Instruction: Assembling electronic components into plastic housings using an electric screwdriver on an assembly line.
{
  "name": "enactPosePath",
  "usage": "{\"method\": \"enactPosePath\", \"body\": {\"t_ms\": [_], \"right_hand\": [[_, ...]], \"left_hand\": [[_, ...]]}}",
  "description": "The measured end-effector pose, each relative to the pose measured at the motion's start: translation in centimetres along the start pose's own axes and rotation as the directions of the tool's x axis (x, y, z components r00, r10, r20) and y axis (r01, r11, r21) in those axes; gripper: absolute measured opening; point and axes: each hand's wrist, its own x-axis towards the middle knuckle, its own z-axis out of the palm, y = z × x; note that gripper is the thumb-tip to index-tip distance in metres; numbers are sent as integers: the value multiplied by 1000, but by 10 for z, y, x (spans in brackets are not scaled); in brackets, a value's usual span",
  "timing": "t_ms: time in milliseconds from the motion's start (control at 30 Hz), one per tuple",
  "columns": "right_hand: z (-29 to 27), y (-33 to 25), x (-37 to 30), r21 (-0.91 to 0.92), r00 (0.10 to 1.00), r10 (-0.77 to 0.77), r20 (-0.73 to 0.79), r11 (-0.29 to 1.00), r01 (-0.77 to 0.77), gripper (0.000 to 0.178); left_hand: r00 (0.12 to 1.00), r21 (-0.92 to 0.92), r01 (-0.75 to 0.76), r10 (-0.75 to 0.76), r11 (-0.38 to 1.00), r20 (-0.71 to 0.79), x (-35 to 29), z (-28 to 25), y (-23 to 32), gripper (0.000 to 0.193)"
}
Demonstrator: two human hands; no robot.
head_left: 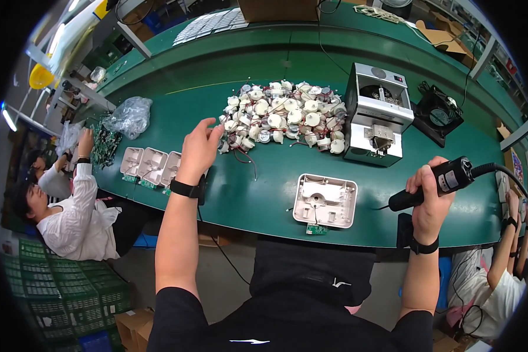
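My left hand (199, 146) hovers open over the green table (276, 193), fingers reaching toward the near left edge of a heap of small white round motors with wires (281, 114). It holds nothing. My right hand (431, 196) is raised at the right and grips a black electric screwdriver (443, 182) with a cable running off to the right. Between my hands a white plastic housing (325, 199) lies open side up near the table's front edge, a small green circuit board (317, 229) at its front.
A grey metal screw-feeder machine (378, 114) stands right of the heap, a black fan (437, 111) beside it. Three white housings (151, 166) lie at the left. A person in white (76, 217) sits left, near a plastic bag (129, 116); another person (504, 276) sits right.
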Motion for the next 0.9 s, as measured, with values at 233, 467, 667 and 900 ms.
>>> {"method": "enactPosePath", "body": {"t_ms": [233,467,667,900], "right_hand": [[3,-9,-2,-68,999,38,-10,997,-38,20],[77,-54,-64,252,879,368,301,859,-446,32],[123,-6,-102,-4,790,423,443,882,-470,55],[140,4,-125,-56,853,293,433,953,-299,61]], "left_hand": [[992,-632,123,-74,765,102,-14,-14,29,42],[956,-910,291,135,-295,262,-50,-32,58,38],[935,-866,354,137,-355,326,-63,11,144,34],[963,-920,264,22,-289,269,-82,5,137,39]]}}
